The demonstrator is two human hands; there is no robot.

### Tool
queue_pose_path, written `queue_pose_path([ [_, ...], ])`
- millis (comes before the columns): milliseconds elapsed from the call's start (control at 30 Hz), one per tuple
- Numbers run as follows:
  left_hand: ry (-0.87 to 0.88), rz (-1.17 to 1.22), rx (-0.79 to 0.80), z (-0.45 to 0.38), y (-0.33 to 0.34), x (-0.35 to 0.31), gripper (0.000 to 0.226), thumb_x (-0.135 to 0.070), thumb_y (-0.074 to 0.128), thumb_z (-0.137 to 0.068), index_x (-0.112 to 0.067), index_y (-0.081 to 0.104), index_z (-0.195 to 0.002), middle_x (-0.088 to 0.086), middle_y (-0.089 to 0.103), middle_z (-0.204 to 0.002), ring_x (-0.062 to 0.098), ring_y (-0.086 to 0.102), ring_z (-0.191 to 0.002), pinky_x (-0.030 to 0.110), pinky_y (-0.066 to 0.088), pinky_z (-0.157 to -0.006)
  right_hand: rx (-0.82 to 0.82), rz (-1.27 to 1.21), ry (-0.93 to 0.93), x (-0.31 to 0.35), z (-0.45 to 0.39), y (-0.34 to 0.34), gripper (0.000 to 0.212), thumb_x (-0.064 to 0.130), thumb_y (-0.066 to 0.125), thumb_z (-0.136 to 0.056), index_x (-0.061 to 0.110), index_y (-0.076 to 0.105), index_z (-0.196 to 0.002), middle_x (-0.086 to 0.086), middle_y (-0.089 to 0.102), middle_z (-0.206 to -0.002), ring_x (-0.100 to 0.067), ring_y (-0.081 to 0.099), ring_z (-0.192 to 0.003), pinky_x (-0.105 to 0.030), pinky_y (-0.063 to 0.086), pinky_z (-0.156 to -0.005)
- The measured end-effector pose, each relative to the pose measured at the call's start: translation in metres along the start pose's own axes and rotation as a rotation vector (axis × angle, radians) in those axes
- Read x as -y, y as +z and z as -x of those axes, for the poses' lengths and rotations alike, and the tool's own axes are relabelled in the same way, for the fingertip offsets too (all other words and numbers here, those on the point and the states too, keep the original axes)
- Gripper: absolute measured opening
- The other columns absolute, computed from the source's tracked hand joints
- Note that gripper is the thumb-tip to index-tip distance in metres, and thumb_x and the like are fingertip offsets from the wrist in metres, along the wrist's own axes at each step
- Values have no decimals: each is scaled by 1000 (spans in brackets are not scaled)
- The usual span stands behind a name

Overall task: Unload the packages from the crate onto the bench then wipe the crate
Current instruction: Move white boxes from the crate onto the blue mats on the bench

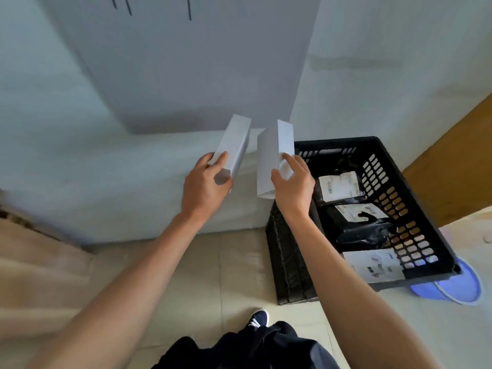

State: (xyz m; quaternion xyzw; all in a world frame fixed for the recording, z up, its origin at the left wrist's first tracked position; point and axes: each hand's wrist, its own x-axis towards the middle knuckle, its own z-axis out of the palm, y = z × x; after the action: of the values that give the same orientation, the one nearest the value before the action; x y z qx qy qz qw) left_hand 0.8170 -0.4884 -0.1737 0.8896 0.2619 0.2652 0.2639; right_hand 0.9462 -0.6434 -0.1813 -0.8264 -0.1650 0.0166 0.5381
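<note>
Boxes fill both my hands: my left hand (206, 182) grips one white box (234, 147) by its near end, fingers wrapped across the top face and thumb on the left side, while my right hand (292, 179) pinches a second white box (274, 158) with fingers on its right face and thumb underneath. Both boxes are held up over the white bench (106, 166), tilted on edge and just beside each other without touching; I cannot tell whether either one meets the bench surface. The black crate (290, 257) sits on the tiled floor against the bench's right end, near my right forearm. Inside it lie a black package with a white label (339, 186) toward the far wall, another black package (359, 225) in the middle, and a flat white package (375, 265) against the near wall. A blue basin (452, 286) shows beyond the crate's near right corner.
</note>
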Motion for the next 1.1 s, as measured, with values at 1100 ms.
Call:
queue_pose_path([
  [1100, -815, -221, -680, 407, -442, 322, 59, -21, 79, -85, -19, 61, -141, 11, 54, -146, 32, 59, -119, 47, 52, -96, 905, -28, -538, 274, 460, 405, 43, 15, 73, -89, 12, 68, -132, -11, 61, -138, -27, 61, -120, -40, 47, -104],
])
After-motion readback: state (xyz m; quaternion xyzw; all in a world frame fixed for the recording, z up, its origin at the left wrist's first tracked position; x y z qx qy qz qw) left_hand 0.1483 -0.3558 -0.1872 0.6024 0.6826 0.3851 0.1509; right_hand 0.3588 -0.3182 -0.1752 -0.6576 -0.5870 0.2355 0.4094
